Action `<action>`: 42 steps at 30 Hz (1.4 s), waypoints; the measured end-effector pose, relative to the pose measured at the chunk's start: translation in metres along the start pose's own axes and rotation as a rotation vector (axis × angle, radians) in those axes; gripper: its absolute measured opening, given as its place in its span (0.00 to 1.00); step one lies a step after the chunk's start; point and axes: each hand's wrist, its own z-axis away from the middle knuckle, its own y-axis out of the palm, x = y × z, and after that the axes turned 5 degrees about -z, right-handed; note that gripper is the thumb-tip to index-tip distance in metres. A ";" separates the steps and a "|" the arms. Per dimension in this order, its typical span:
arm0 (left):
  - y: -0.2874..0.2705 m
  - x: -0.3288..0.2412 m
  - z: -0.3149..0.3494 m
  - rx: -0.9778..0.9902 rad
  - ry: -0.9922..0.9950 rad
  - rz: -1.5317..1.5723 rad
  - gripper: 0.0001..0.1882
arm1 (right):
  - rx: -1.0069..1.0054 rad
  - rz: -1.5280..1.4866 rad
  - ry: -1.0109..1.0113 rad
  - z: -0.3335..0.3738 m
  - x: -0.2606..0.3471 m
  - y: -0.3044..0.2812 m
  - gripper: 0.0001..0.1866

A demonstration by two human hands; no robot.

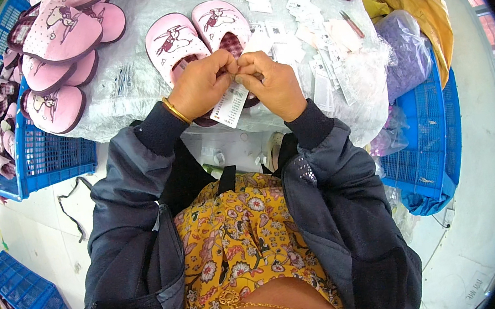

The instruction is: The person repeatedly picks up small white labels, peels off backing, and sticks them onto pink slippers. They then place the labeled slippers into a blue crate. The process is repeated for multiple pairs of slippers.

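My left hand [205, 84] and my right hand [272, 84] meet over a pair of pink slippers, their fingers pinched close together. Between them hangs a white printed paper tag [230, 110], its top end hidden by the fingers. Any string on it is too small to make out. The left slipper [174, 36] and the right slipper [219, 19] lie side by side on the table, toes pointing away from me. Each is pink with a printed cartoon figure and a checked lining. My hands cover their heel ends in part.
Plastic sheeting covers the table [132, 6]. Pink slippers [63, 35] are piled at its left, beside a blue crate [55, 159] of more. Loose white tags [306, 10] and a small pointed tool [352, 24] lie right. Further right are a stuffed bag [402, 47] and blue crates [420, 143].
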 end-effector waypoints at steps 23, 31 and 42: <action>-0.019 0.068 0.052 -0.935 -0.160 0.137 0.09 | -0.071 0.456 -0.221 -0.032 0.032 0.021 0.19; -0.017 0.061 0.053 -0.915 -0.140 0.269 0.07 | -0.325 0.589 -0.430 -0.190 0.060 -0.111 0.19; -0.010 0.066 0.052 -0.902 -0.175 0.214 0.07 | -0.217 0.370 -0.500 -0.307 0.049 -0.058 0.14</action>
